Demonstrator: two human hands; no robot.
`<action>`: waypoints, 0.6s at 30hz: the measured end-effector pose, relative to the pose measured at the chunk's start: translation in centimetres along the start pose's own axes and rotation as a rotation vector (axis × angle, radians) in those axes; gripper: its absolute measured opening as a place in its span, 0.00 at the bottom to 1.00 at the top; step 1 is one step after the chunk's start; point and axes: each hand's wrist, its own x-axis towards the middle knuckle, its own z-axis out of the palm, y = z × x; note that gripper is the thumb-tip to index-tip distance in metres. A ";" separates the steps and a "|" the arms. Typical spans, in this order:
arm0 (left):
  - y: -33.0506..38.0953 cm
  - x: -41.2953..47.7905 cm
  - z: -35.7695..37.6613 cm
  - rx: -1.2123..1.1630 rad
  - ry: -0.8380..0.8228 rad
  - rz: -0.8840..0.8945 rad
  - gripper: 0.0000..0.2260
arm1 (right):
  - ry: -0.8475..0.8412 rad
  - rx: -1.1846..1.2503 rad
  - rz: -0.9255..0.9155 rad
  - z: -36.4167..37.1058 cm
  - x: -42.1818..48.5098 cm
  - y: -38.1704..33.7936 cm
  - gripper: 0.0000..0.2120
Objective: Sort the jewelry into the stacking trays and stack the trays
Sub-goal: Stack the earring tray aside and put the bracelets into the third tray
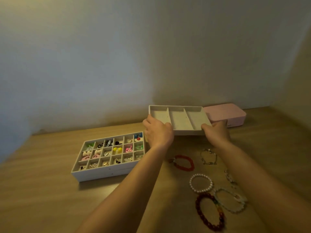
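the scene is dim and warm, with a yellow-brown cast over the table (42,190). the wall (151,47) shades from a cooler, bluish patch on the left to a warmer tone on the right (no lamp itself shows). the pale three-slot tray (180,118) is the lightest thing in view. shadows on the wood are faint and have no clear edges. everything is a little soft: the bracelets (199,211) at the lower right look smeared, and the far left edge is a blurred grey mass. the wide lens bows the table's back edge and tilts the wall corner on the right.
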 end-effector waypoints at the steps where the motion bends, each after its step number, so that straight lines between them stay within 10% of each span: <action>1: 0.1 -0.8 -1.0 -0.009 0.005 0.031 0.28 | 0.006 0.026 0.001 -0.5 -0.8 -0.1 0.17; 18: -11.1 -18.4 -19.4 0.220 -0.026 0.053 0.15 | -0.291 -0.320 -0.066 -3.3 -24.8 3.7 0.21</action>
